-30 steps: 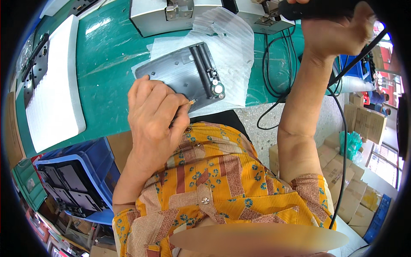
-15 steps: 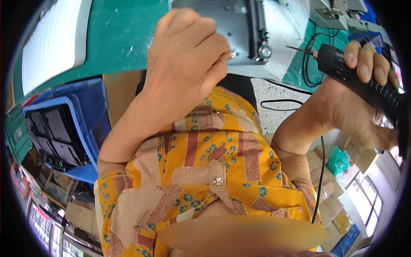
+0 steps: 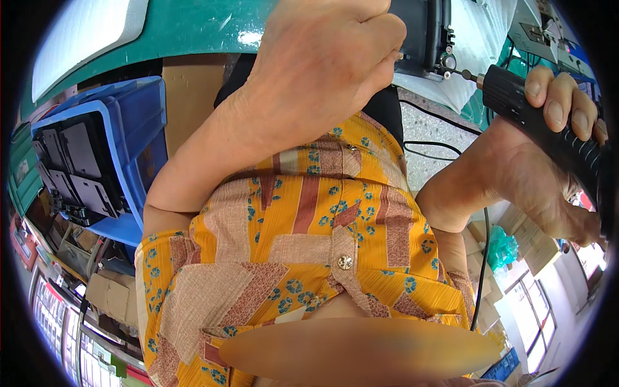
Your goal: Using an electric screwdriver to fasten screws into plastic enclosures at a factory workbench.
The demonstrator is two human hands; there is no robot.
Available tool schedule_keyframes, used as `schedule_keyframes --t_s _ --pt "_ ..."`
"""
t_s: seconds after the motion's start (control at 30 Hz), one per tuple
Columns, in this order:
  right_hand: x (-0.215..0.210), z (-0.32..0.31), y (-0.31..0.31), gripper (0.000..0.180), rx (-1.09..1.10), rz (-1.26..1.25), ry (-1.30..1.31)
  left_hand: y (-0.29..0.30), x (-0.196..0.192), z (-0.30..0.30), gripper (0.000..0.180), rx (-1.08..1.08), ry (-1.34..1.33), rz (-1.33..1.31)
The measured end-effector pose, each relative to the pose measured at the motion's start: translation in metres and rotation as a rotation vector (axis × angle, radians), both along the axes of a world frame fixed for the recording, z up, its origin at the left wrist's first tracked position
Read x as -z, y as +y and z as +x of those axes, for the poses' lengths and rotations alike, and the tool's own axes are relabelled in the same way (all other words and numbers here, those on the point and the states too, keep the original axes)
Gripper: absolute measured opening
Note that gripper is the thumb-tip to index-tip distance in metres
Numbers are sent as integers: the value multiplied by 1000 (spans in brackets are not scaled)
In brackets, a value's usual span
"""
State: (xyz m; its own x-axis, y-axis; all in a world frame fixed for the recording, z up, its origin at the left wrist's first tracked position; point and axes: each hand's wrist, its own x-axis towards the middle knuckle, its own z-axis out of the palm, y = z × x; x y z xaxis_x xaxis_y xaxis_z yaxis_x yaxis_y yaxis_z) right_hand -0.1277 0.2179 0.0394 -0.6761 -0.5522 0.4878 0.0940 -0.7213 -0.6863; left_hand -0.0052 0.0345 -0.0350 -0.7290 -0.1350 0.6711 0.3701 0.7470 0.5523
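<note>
My right hand [image 3: 548,129] is wrapped round a black electric screwdriver [image 3: 516,97], its thin bit pointing left. The bit's tip is close to a small round silver-rimmed part [image 3: 449,62] at the near right corner of a dark flat panel [image 3: 416,32]; whether they touch I cannot tell. My left hand [image 3: 329,64] reaches over the panel's near left side, thumb and fingers pinched. A tiny pale bit shows at the fingertips, too small to name. The hand hides much of the panel, and the frame's upper edge cuts off the rest.
White sheeting [image 3: 474,39] lies under the panel on the green tabletop [image 3: 200,32]. White foam [image 3: 90,39] sits at the far left. Left of me, a blue crate [image 3: 138,122] holds black panels [image 3: 80,168]. A black cable [image 3: 485,271] hangs beside my right arm.
The view has shifted, and the panel appears higher and further right. My left hand has moved right and away from me, still pinched. The screwdriver's bit is now close to the panel's corner.
</note>
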Motion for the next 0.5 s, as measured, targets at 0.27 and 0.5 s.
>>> schedule_keyframes --t_s 0.27,0.5 --pt "7 7 -9 88 4 37 -41 3 -1 -2 18 -17 71 70" --pt "13 -3 -8 91 -29 100 0 1 9 -4 20 -16 68 -27"
